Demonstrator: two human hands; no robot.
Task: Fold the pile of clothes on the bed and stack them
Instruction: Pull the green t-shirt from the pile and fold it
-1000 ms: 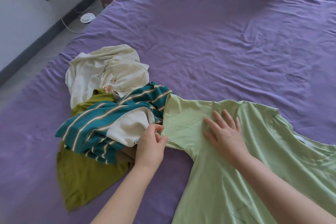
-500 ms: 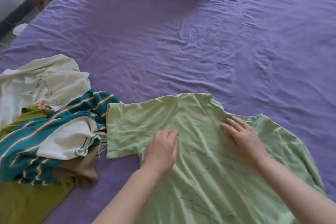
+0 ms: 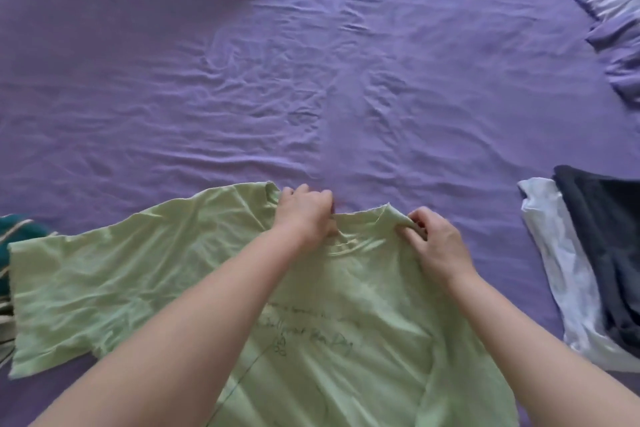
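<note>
Dark handwritten script across light green T-shirt (image 3: 145, 274), too blurred to read. Spread flat at 6 o'clock on purple bed (image 3: 311, 80). Left hand (image 3: 306, 213) and right hand (image 3: 434, 243) curled, pinching neckline.

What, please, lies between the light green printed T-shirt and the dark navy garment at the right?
In the head view, bare purple bedsheet, then a pale white garment tucked under the dark navy garment, separate it from the light green T-shirt.

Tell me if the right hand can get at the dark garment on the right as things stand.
Probably yes, once it lets go. The right hand is pinching the green shirt at the collar; bare purple sheet lies between it and the dark garment, nothing blocking.
</note>
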